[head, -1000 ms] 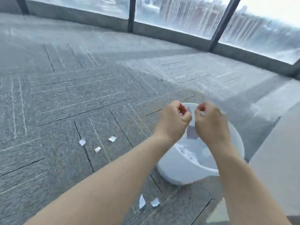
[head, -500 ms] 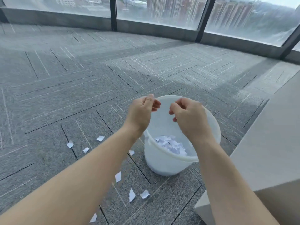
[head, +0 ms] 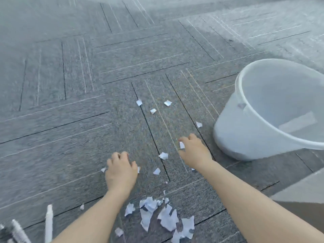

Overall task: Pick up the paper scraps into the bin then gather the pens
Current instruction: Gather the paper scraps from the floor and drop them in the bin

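Several white paper scraps lie scattered on the grey carpet, with a dense heap [head: 163, 218] between my forearms and smaller bits [head: 153, 111] farther out. A white plastic bin [head: 245, 134] stands at the right. My right hand [head: 193, 150] is low over the carpet beside the bin and pinches a small white scrap [head: 182, 145]. My left hand [head: 121, 170] is down on the carpet with fingers curled over scraps; a scrap edge [head: 103, 169] shows beside it. White and silver pens [head: 48, 223] lie at the bottom left corner.
A pale flat surface [head: 301, 188], perhaps a box or furniture, fills the bottom right corner. The carpet stretches away with tile seams to the left and far side.
Both hands left the bin's rim and dropped left to the carpet. The view tilted down, so the bin now sits at the right and the pens and scrap heap came into view.
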The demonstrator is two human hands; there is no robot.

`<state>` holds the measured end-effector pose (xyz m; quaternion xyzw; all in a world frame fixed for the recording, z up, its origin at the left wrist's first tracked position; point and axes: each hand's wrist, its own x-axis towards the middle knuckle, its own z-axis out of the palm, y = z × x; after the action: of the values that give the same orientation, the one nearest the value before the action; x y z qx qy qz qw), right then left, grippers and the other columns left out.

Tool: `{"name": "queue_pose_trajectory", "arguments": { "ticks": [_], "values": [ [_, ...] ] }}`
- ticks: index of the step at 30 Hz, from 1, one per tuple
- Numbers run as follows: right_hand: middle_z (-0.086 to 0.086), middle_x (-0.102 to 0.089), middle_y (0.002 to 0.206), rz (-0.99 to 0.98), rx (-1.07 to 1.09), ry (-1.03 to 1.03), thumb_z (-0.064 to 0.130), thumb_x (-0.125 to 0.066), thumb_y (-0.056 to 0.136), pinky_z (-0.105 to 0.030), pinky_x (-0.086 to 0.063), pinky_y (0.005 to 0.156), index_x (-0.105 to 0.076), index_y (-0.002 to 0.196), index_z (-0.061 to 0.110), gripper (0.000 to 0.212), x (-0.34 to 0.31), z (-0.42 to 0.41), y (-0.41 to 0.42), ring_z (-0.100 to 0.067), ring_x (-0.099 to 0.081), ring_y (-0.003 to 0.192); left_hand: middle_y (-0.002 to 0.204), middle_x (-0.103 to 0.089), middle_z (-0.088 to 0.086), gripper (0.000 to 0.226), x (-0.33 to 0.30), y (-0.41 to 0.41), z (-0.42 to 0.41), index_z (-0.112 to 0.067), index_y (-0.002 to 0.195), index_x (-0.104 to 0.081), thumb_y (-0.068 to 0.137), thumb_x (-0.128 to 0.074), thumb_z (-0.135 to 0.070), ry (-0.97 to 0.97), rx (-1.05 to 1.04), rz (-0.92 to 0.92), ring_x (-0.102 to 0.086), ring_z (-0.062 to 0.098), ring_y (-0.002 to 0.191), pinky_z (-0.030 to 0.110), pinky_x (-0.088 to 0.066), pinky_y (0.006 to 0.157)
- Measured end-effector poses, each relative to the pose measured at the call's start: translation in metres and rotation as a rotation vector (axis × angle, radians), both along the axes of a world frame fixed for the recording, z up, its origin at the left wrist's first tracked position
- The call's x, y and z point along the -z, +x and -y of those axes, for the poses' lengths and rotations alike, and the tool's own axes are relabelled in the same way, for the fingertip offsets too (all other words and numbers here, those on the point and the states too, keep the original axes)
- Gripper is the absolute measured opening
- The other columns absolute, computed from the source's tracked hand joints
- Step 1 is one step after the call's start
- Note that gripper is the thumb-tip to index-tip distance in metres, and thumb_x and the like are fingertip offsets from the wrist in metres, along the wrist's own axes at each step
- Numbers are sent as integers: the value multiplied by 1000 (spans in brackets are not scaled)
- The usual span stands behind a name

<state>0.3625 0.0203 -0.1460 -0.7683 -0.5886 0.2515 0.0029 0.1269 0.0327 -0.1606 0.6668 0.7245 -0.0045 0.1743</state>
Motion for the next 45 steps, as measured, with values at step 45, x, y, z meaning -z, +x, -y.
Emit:
{"name": "queue_pose_trajectory", "arguments": {
  "ticks": [45],
  "values": [
    [-6, -68, 64, 190, -50, 206, 29, -41, 102, -41, -54, 58, -48, 103, 7, 23, 60, 77, 5, -29, -67, 56, 114, -42, 2, 37, 46, 46, 41, -18, 126, -41, 96, -45, -40, -26, 454, 150, -48, 20, 99, 36, -50, 81]
  ]
}}
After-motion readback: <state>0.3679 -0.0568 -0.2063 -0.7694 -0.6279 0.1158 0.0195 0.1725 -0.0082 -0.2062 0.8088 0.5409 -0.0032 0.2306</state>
